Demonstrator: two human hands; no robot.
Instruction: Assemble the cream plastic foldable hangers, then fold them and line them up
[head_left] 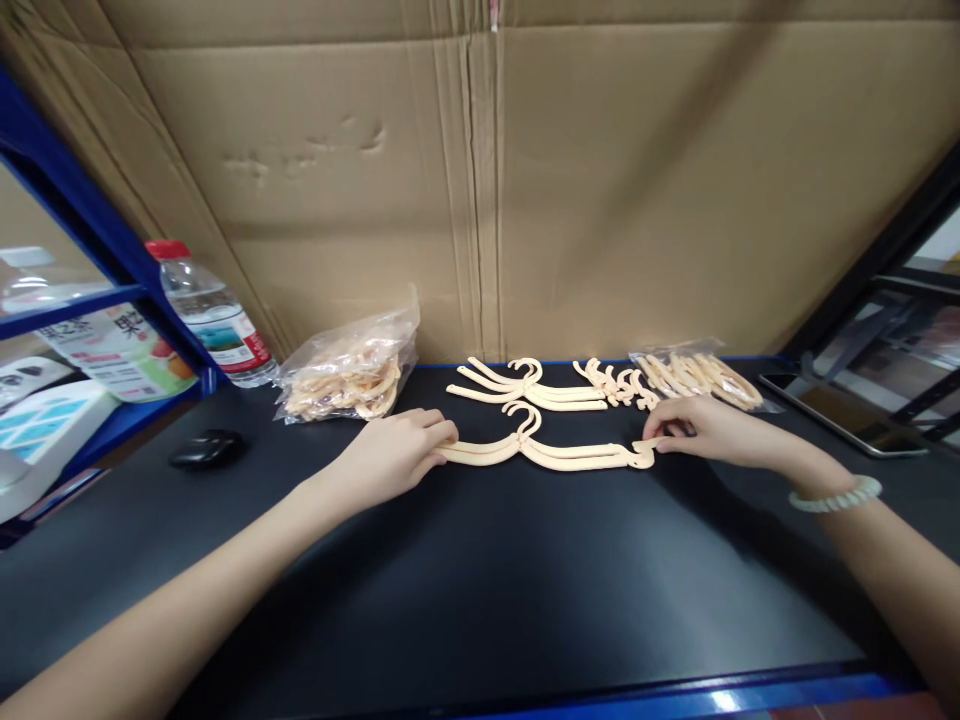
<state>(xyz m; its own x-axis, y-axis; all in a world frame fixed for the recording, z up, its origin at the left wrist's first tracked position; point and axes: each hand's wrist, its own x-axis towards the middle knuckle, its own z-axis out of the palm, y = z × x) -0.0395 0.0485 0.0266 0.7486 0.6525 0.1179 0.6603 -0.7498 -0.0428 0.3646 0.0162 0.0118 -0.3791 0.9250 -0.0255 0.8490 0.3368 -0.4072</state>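
Two beige clothes hangers [574, 462], one just behind the other, lie on the black desk with their hooks pointing away from me. My left hand [397, 447] is closed round their left ends, which its fingers partly hide. At the right ends, my right hand [694, 425] pinches a small curved beige connector piece [642, 461] between thumb and fingers. That piece touches the hanger tips; whether it is fastened to them I cannot tell. Farther back lies a group of several similar hangers [566, 398]. Several loose curved pieces [611, 382] lie to the right of that group.
A clear bag of beige parts [345, 378] stands back left, another bag [701, 378] back right. At left are a black mouse [208, 449], a red-capped water bottle [217, 315] and a blue shelf [75, 305]. A tablet-like device [840, 415] lies right. Cardboard [675, 180] walls the back.
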